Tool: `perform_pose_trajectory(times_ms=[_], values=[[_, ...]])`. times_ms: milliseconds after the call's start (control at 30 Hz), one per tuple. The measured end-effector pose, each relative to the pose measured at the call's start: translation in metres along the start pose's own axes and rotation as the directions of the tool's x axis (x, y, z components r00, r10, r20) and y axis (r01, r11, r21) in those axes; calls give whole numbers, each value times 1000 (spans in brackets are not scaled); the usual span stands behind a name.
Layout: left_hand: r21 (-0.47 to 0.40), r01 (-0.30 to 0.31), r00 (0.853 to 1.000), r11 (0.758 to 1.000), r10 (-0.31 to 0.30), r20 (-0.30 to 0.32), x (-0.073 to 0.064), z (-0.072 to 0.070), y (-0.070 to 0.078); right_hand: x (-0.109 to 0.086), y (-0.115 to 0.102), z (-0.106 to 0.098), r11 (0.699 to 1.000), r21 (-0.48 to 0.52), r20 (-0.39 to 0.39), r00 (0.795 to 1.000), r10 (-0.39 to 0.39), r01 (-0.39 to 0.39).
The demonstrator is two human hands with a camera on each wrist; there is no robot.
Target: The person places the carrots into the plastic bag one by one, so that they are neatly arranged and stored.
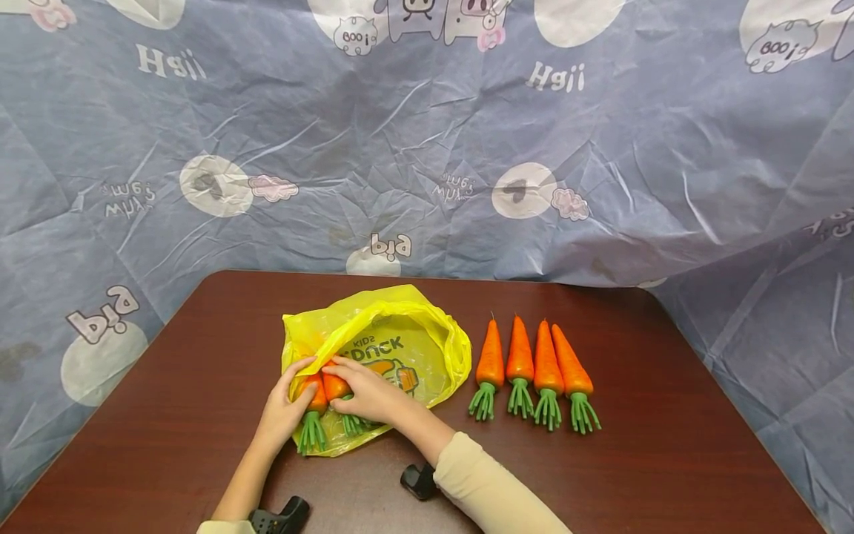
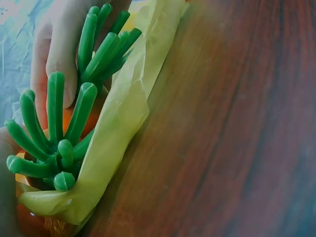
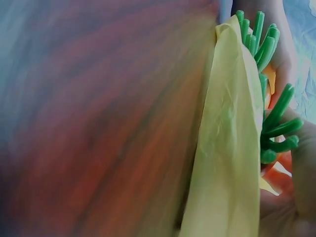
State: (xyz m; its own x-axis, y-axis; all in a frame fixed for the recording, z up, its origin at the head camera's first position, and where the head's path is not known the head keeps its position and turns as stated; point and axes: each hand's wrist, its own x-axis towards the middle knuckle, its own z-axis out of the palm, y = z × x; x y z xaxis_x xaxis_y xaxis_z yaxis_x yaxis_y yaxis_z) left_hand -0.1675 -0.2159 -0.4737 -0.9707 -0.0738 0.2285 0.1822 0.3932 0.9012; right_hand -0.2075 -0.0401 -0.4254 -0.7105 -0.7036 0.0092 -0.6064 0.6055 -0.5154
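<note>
The left hand (image 1: 279, 412) grips a carrot (image 1: 316, 393) in the bag (image 1: 434, 371); the right hand (image 1: 371, 394) pinches a second carrot (image 1: 336, 384). Four others (image 1: 520, 362) lie beside the bag.

The person is wearing pale cream sleeves that are ending on the forearms and leaving the hands bare. The right sleeve (image 1: 500, 486) is showing the most cloth: plain, matte and softly creased, its edge puckering slightly where it is circling the arm. Of the left sleeve (image 1: 225, 527), only a short band of the same pale colour is appearing at the bottom of the head view. Each arm is also carrying a black wrist device. The left device (image 1: 282, 517) is showing a rounded, protruding block and a body with small dots, while the right device (image 1: 419, 482) is presenting a smooth, dark, rounded end.
</note>
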Motion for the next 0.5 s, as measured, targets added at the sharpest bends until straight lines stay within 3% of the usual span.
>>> perform_pose_trajectory(times_ms=[133,200,267,367,433,500], values=[[-1,-24,1000,1000,24,4,0,0,2,1,1,3,1000,0,-17,1000,2,-2],[-5,-18,1000,1000,18,8,-2,0,13,1,2,4,1000,2,-21,1000,-2,3],[-10,-19,1000,1000,19,11,-2,0,14,1,3,5,1000,0,-18,1000,-5,5],[-4,-6,1000,1000,6,11,-2,0,13,0,5,7,1000,-2,-13,1000,0,0],[2,-10,1000,1000,10,8,0,0,2,0,5,8,1000,-6,-13,1000,1,-1],[5,-7,1000,1000,7,6,0,1,1,0,5,9,1000,-20,-13,1000,-2,2]])
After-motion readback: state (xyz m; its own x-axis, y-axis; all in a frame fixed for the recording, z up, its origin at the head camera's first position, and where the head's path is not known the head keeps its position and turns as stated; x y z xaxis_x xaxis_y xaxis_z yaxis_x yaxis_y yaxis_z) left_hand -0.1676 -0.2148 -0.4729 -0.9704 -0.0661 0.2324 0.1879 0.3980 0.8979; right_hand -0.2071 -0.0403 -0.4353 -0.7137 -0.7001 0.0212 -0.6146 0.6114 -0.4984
